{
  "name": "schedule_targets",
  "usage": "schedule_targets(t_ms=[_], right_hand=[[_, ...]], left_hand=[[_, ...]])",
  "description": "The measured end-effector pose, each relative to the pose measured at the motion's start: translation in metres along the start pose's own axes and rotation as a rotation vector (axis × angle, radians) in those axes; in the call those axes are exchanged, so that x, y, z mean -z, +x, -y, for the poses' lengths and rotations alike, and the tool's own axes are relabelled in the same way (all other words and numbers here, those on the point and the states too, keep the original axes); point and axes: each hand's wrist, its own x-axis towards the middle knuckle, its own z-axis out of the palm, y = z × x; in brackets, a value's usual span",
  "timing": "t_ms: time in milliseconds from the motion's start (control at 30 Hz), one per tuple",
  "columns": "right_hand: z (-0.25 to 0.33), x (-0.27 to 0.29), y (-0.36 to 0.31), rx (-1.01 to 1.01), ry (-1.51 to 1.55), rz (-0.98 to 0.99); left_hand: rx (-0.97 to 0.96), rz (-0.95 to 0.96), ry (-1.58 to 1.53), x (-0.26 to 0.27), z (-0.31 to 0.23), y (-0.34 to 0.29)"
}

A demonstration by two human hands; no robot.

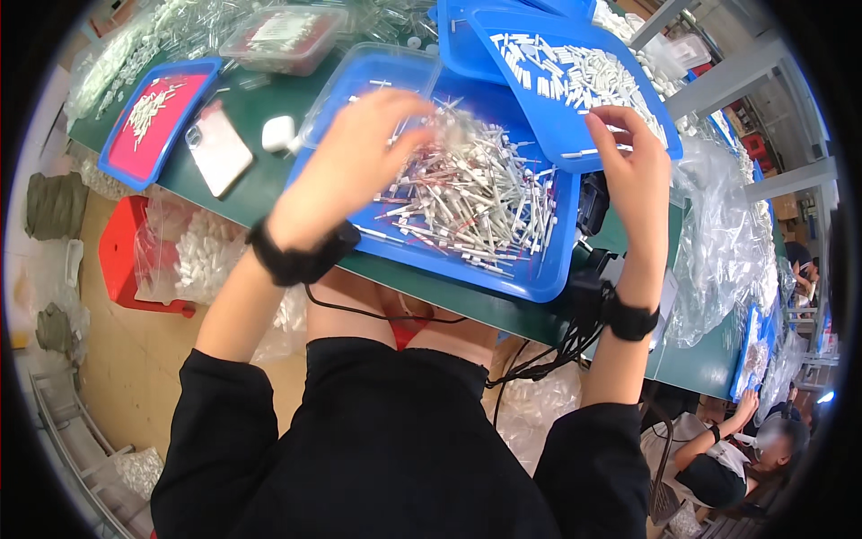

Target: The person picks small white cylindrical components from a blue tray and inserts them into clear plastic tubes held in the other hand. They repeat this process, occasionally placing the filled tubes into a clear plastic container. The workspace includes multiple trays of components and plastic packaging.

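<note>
My left hand hovers over the left part of a large blue tray. Its thumb and forefinger are apart, with blurred tips beside a smeared, see-through patch. A heap of thin white sticks, some with reddish parts, fills the middle of that tray. At the near corner of a second blue tray, my right hand has thumb and forefinger curled together in a pinch. What they hold, if anything, is too small to make out. Short white tubular pieces lie in this second tray, which overlaps the large one.
Left on the green table lie a small blue-rimmed tray with a pink base, a phone and a white case. A clear box stands behind. Black cables hang near my right wrist. A co-worker sits at lower right.
</note>
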Motion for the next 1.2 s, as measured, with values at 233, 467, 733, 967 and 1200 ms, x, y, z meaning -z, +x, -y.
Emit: schedule_targets(t_ms=[233, 467, 733, 967, 1200], right_hand=[[-0.044, -0.003, 0.03, 0.068, -0.228, 0.338], [-0.043, -0.001, 0.036, 0.123, -0.209, 0.346], [-0.069, -0.024, 0.071, 0.228, -0.371, 0.134], [-0.046, -0.045, 0.083, 0.122, -0.335, 0.344], [-0.031, -0.031, 0.054, 0.263, -0.44, -0.005]], left_hand=[[0.619, 0.592, 0.146, -0.018, 0.061, 0.017], [0.504, 0.539, 0.29, -0.036, 0.076, 0.008], [0.536, 0.259, 0.233, -0.014, 0.065, 0.018], [0.847, 0.193, -0.762, 0.037, 0.015, 0.011], [0.853, 0.101, -1.145, 0.052, -0.041, -0.006]])
